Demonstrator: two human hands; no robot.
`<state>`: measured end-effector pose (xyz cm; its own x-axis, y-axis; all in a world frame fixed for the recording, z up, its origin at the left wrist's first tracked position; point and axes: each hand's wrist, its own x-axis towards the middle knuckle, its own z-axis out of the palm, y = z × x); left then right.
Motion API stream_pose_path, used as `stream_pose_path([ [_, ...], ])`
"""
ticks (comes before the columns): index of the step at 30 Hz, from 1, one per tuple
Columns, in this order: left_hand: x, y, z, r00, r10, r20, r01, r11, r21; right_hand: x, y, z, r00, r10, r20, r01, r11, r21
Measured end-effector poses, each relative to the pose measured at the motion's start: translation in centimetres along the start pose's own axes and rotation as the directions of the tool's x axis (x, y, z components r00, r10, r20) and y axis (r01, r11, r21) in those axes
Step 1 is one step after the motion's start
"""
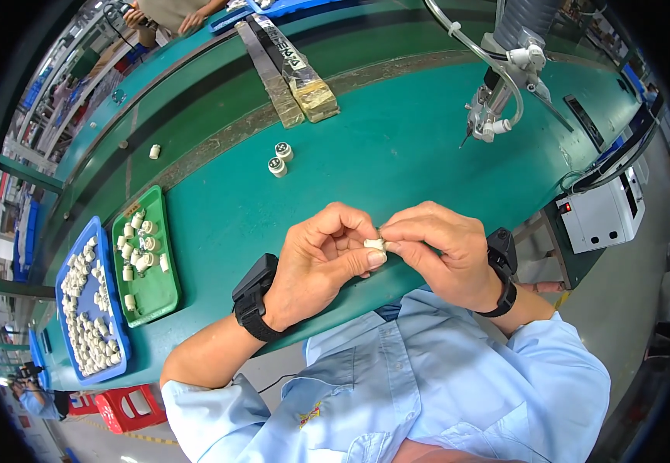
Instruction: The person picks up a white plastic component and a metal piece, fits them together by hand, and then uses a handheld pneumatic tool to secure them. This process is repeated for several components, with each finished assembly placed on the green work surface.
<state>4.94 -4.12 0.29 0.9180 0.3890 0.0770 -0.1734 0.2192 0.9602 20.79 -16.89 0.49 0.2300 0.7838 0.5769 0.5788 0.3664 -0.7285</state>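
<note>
Close in front of my chest, over the near edge of the green table, my two hands meet at a small white plastic part. My left hand pinches it between thumb and fingers. From the other side, the thumb and forefinger of my right hand close on the same part. Fingertips cover much of it, so its full shape is hidden. Beyond my hands stand two white round fittings with dark, patterned tops, side by side on the table.
To the left lie a green tray and a blue tray, both holding several white fittings. An automatic screwdriver-like tool hangs at the far right. Two long taped bars lie at the back. Across the table is another person's hand.
</note>
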Motion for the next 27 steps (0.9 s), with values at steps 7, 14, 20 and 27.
stream_pose_path([
  [7, -0.1, 0.0, 0.1, 1.000, -0.022, -0.005, 0.022, 1.000, 0.008, 0.7, 0.5, -0.7, 0.988, -0.104, 0.112, 0.113, 0.990, -0.079],
  [14, -0.1, -0.1, 0.1, 0.999, -0.041, -0.011, 0.041, 0.999, -0.003, 1.6, 0.1, -1.2, 0.970, -0.132, 0.203, 0.151, 0.985, -0.082],
  [20, 0.0, -0.2, 0.2, 1.000, -0.018, -0.010, 0.018, 1.000, -0.002, 1.9, 0.0, -1.8, 0.961, -0.085, 0.264, 0.110, 0.991, -0.081],
  [27, -0.2, -0.1, 0.1, 1.000, 0.005, -0.004, -0.005, 0.993, 0.120, 2.2, 0.4, -2.1, 0.943, -0.046, 0.330, 0.051, 0.999, -0.008],
])
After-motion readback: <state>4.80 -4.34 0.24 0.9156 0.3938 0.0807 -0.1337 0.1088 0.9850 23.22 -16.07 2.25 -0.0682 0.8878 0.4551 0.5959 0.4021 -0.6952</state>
